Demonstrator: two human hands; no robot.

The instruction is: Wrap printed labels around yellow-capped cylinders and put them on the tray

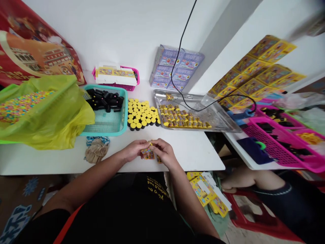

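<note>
Above the white tabletop (195, 152), left hand (135, 150) and right hand (165, 153) pinch a small yellow printed piece (146, 149) between them; judged light, thin, easily creased, best gripped by its edges.

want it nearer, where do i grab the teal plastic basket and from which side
Probably the near rim of the teal plastic basket, right half, from the front: that lip faces the person, while the yellow bag drapes the left part and yellow-topped black cylinders crowd the right side.
</note>
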